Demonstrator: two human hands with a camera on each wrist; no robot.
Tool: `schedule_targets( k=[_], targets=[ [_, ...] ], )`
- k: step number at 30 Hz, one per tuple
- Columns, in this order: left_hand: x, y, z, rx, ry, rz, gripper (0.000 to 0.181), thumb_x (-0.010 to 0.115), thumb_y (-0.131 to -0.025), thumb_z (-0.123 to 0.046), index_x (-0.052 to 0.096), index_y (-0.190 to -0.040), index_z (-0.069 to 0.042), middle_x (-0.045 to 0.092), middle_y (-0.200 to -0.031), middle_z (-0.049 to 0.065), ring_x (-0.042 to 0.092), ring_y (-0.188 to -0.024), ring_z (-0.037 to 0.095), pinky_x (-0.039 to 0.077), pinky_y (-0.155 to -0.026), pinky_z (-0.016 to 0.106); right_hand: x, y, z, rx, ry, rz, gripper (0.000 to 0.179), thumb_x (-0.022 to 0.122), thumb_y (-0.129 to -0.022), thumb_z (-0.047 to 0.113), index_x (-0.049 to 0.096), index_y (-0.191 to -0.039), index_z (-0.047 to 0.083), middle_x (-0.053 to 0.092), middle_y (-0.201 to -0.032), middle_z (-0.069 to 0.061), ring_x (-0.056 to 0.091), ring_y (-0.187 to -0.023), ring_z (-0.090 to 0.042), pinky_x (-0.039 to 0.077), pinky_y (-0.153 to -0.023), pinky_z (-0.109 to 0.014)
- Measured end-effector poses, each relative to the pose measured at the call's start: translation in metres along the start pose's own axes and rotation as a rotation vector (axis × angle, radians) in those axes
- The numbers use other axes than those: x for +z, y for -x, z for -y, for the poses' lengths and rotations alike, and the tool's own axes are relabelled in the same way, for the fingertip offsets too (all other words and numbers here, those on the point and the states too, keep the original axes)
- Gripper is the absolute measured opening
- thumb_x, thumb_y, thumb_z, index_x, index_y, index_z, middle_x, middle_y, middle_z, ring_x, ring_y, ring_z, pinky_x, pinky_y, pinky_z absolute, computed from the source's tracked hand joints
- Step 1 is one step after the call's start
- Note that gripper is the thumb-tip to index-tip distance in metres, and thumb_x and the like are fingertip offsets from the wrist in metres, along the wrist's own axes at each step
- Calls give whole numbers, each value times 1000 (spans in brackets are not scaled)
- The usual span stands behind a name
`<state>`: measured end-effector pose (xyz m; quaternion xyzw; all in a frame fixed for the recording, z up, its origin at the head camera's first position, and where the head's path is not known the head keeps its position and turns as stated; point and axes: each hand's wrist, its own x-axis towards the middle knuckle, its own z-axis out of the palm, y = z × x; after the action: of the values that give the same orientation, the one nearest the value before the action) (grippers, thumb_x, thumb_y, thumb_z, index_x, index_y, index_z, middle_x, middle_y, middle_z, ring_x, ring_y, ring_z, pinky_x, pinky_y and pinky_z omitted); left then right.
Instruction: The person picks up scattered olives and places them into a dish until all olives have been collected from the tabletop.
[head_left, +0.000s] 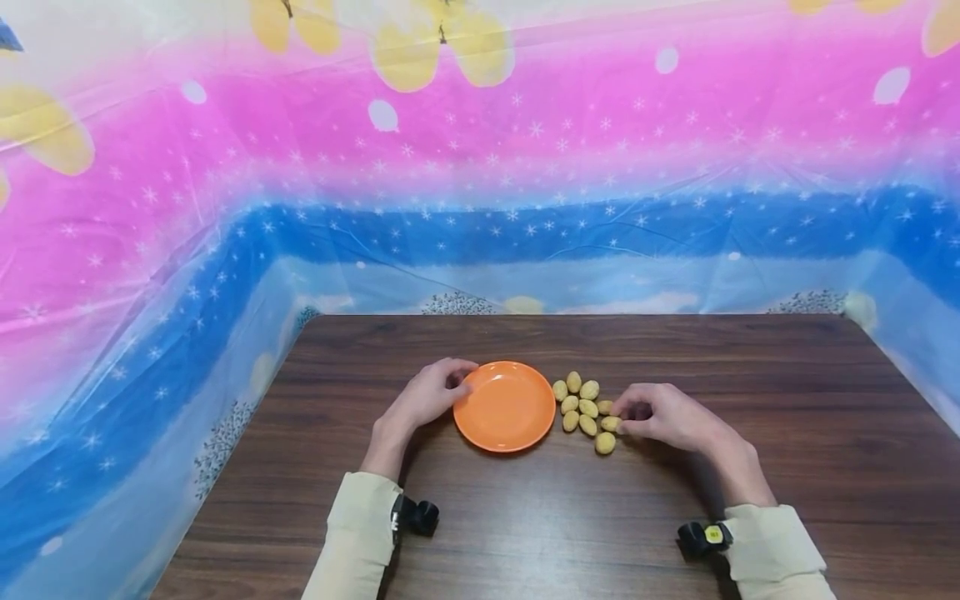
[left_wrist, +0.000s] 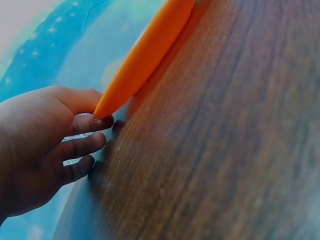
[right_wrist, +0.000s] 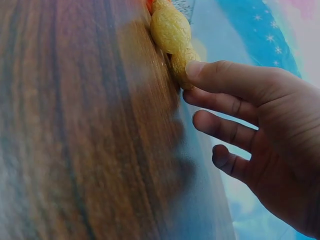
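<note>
Pink and blue backdrop cloth (head_left: 480,150), printed with snowflakes and yellow butterfly shapes, hung behind a dark wood-grain table (head_left: 525,525), where a person in pale sleeves (head_left: 352,525) had both hands out. Near the middle of the table sat an orange plate (head_left: 505,408). At its left rim the left hand (head_left: 429,393) held on, thumb over the top and index finger at the edge, presumably to keep it from sliding. Across from it, the right hand (head_left: 667,417) pinched a yellow oval (right_wrist: 179,67) between thumb and index finger, the remaining fingers apart. More yellow ovals (head_left: 588,408) lay clustered just beside the plate, placed, it seemed, within easy reach of that hand. No brand could be read; on the right wrist, a black device (head_left: 693,540) carried a small yellow label (head_left: 713,534), its marking too tiny to make out
</note>
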<state>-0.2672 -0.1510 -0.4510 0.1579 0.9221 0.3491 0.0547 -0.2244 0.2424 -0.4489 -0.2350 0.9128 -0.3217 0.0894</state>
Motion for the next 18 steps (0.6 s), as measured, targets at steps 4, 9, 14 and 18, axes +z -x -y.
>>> schedule_targets(
  k=[4, 9, 14, 18],
  targets=[
    [0, 0, -1, 0, 3, 0, 36, 68, -98, -19, 66, -134, -15, 62, -108, 2, 55, -97, 21, 47, -90, 40, 0, 0, 0, -4, -1, -4, 14, 75, -92, 18, 74, -106, 20, 67, -98, 8, 60, -85, -12, 49, -73, -32],
    [-3, 0, -2, -9, 17, 8, 37, 67, -98, -19, 65, -135, -17, 62, -108, 3, 55, -97, 21, 47, -90, 40, -3, -1, 5, -3, -1, -18, 15, 75, -92, 18, 74, -107, 19, 67, -98, 7, 60, -85, -12, 50, -72, -32],
    [0, 0, 1, -6, 48, 23, 38, 65, -99, -21, 62, -137, -19, 60, -105, 2, 54, -95, 21, 47, -85, 38, -6, 1, 6, -13, 4, -18, 16, 74, -93, 20, 74, -109, 19, 66, -96, 8, 59, -81, -11, 49, -69, -30],
    [-1, 5, 2, -14, 71, 38, 39, 64, -100, -21, 61, -139, -21, 58, -101, 3, 54, -90, 21, 45, -80, 37, -6, -1, 10, -47, 28, -46, 16, 74, -93, 19, 74, -108, 20, 65, -90, 10, 58, -78, -9, 49, -67, -29]
  ],
)
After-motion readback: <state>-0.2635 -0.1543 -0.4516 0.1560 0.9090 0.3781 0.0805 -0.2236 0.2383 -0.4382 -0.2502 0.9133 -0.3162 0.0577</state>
